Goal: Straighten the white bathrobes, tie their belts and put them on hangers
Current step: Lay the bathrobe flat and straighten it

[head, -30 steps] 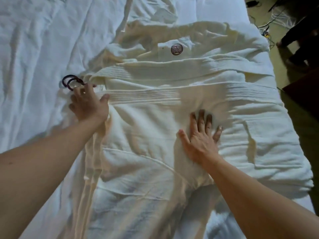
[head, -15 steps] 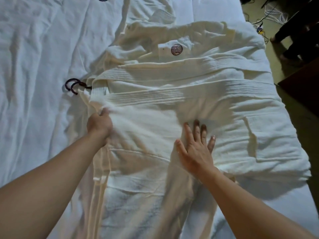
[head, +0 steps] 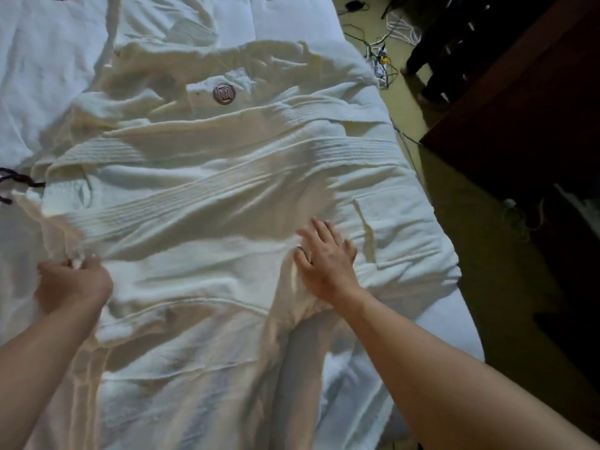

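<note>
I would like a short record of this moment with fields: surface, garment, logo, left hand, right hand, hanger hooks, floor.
surface: white bed sheet
garment: white terry bathrobe spread flat, creased
logo: round dark emblem on its pocket
left hand: left hand grips the robe's edge
right hand: right hand presses flat, fingers spread
hanger hooks: dark hanger hooks at the left edge
floor: tangled cables

A hotel-style bedroom: the wide bed with rumpled white sheets (head: 48, 60) fills most of the frame in front of me, and a white terry bathrobe with a round embroidered logo badge (head: 223, 94) is spread across it. At upper right, tangled cables (head: 383, 60) lie on the olive carpeted floor (head: 487, 254) beside a dark wooden furniture piece (head: 519, 108).
</note>
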A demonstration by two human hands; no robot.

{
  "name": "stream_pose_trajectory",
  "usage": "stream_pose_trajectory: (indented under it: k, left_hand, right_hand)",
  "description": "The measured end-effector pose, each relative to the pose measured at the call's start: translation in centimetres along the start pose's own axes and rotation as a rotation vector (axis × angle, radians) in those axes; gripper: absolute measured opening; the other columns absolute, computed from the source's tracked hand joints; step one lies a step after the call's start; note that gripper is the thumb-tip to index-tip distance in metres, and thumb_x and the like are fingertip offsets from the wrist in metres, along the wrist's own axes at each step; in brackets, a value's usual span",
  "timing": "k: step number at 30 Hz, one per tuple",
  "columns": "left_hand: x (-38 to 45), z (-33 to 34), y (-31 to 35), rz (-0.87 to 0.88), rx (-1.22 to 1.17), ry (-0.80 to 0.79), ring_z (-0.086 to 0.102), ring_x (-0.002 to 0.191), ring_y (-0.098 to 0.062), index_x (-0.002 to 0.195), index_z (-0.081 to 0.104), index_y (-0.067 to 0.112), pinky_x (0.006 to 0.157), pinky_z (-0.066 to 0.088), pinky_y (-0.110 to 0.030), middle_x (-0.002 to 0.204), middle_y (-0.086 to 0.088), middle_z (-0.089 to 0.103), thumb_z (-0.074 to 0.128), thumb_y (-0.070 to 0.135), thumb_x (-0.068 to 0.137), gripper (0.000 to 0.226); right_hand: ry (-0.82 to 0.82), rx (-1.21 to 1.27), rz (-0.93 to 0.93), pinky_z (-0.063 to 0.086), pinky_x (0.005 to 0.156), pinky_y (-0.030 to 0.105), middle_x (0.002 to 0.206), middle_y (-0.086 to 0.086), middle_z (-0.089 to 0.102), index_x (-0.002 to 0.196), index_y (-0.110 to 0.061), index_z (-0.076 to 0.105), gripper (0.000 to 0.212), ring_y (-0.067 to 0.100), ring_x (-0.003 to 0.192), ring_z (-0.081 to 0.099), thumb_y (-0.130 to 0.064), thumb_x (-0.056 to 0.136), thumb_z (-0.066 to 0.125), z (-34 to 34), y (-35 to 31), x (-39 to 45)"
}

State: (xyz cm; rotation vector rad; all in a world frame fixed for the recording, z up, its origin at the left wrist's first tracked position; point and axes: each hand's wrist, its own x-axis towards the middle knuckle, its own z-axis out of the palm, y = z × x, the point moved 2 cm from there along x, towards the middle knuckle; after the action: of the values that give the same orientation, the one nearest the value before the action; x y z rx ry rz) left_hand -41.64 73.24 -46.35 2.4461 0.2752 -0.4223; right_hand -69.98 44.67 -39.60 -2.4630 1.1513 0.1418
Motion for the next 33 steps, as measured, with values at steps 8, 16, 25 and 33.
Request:
stream_pose_trajectory:
  k: [8, 16, 25, 33]
  left_hand:
    - [-14.6, 8.4, 8.2, 0.993, 0.275, -0.099, 0.048, 0.127, -0.037, 0.119, 0.057, 0.018, 0.107, 0.037, -0.045, 0.139, -0.013, 0.047, 0.052, 0.027, 0.077, 0.043]
    - [-37.8, 21.6, 18.7, 1.678, 0.451, -0.48, 0.056, 0.116, -0.03, 0.117, 0.061, 0.023, 0.09, 0.047, -0.046, 0.127, -0.001, 0.06, 0.065, 0.037, 0.072, 0.047]
    - [-44.0, 29.1, 23.3, 1.709, 0.816, -0.273, 0.056, 0.093, -0.035, 0.097, 0.062, 0.019, 0.071, 0.045, -0.043, 0.115, -0.008, 0.059, 0.057, 0.024, 0.067, 0.031]
    - [-44.4, 29.9, 25.4, 1.532, 0.756, -0.43, 0.055, 0.091, -0.027, 0.088, 0.07, 0.025, 0.077, 0.047, -0.034, 0.11, 0.004, 0.062, 0.069, 0.049, 0.085, 0.024]
  right_hand:
    - [0.367, 0.213, 0.278, 0.014, 0.115, 0.051, 0.166, -0.005, 0.018, 0.141, -0.036, 0.047, 0.063, 0.012, 0.148, 0.022, -0.036, 0.08, 0.035, -6.3, 15.1, -2.4]
    - [0.014, 0.117, 0.1, 0.011, 0.117, 0.047, 0.169, -0.014, 0.001, 0.158, -0.04, 0.019, 0.077, 0.002, 0.153, 0.004, -0.039, 0.082, 0.033, -6.0, 27.1, -5.2]
    - [-0.057, 0.2, 0.043, 0.02, 0.115, 0.045, 0.169, -0.013, 0.009, 0.16, -0.036, 0.018, 0.074, 0.005, 0.153, 0.013, -0.046, 0.092, 0.046, -7.3, 35.1, -3.0]
    - [-0.005, 0.643, 0.141, 0.04, 0.112, 0.029, 0.146, -0.011, 0.056, 0.135, -0.032, 0.064, 0.043, 0.009, 0.132, 0.053, -0.019, 0.095, 0.054, -8.5, 36.8, -1.6]
